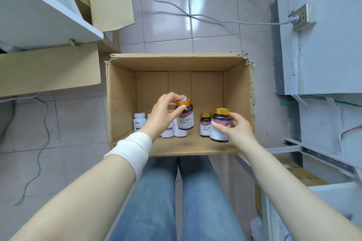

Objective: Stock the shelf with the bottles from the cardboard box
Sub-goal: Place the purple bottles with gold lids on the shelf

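open cardboard box [121,103] on the tiled floor, just ahead of the person's knees. left hand [164,111] pinches a dark gold-capped bottle [186,118] at cap and neck, bottle upright, raised over the white bottles [139,121]. right hand [237,127] grips a second dark bottle [219,127] round its body, upright, near the box's right wall; can't tell if it's clear of the box floor. third dark bottle [205,125] stands just beside it, on its left. white bottles line the near-left of the box, some hidden behind the left hand. white wrap [133,148] on left wrist. white shelf [49,15] upper left, well apart from the box.
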The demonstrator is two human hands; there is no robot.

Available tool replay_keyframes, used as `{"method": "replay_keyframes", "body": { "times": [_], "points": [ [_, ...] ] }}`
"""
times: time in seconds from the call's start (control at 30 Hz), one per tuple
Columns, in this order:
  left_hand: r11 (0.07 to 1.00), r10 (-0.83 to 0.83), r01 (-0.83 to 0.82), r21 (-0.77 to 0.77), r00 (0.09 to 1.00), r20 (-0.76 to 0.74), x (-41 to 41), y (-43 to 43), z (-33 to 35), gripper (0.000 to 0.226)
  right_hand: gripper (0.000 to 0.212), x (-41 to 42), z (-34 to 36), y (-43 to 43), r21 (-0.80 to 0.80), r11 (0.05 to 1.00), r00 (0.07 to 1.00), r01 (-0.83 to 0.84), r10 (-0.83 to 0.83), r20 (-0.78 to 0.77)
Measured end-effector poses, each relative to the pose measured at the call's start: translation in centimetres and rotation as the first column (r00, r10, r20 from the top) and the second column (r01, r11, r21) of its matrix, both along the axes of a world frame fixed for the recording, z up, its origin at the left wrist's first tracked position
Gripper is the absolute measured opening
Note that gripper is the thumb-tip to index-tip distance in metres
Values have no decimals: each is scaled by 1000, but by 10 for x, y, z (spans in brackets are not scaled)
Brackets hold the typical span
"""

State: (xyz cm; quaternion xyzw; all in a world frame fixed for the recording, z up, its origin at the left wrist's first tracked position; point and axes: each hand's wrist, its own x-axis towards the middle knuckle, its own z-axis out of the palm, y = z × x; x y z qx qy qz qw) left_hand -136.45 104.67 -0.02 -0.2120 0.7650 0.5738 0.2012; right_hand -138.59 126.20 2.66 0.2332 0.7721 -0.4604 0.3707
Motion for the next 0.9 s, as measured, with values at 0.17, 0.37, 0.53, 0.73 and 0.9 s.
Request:
{"method": "replay_keyframes", "body": {
  "times": [0.17, 0.37, 0.53, 0.73, 0.9],
  "points": [
    [944, 193, -202, 261, 979, 60, 7, -17, 78, 9, 41, 30, 69, -13, -213, 946, 969, 242, -248, 2],
    [850, 200, -240, 469, 971, 134, 31, -34, 138, 9, 47, 94, 141, -44, -332, 820, 853, 467, -517, -76],
    [755, 107, -214, 620, 973, 206, 64, -52, 192, 29, 27, 161, 190, -62, -527, 518, 624, 673, -781, 28],
    [740, -137, 6, 672, 980, 141, 113, -15, 265, 25, 32, 248, 252, -55, -643, 416, 494, 642, -867, -68],
    [656, -422, 326, 681, 906, -27, 180, 59, 312, 31, 20, 349, 298, -28, -643, 366, 299, 673, -929, -217]
  ]
}}
